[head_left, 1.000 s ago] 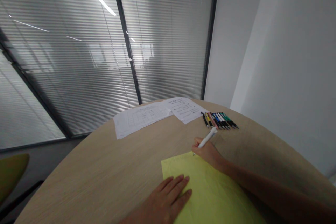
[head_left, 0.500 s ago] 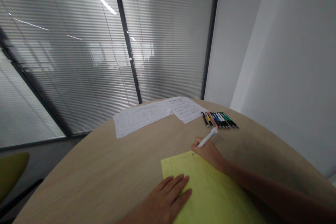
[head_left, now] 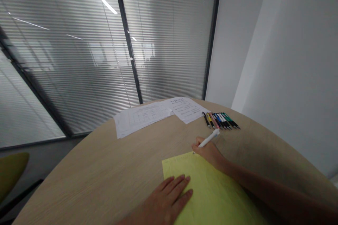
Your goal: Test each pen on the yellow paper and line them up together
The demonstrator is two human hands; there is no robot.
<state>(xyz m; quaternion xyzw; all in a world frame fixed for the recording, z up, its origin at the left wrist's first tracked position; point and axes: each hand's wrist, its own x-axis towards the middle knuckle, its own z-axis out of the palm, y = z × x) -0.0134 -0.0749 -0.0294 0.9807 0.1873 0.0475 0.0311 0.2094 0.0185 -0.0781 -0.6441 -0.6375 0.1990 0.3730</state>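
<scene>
A yellow sheet of paper lies on the wooden table in front of me. My left hand rests flat on its left side, fingers stretched out. My right hand grips a white pen, whose tip meets the sheet close to its top edge. Small faint marks run along that edge, left of the pen tip; I cannot read them. Part of the sheet's right side is hidden by my right forearm.
Beyond my right hand lies a row of several pens. Printed white sheets lie at the far side of the round table. A green chair stands at the left. Glass with blinds and a wall are behind.
The right hand and pen have shifted very slightly at the sheet's top edge. My left hand stays in place.
</scene>
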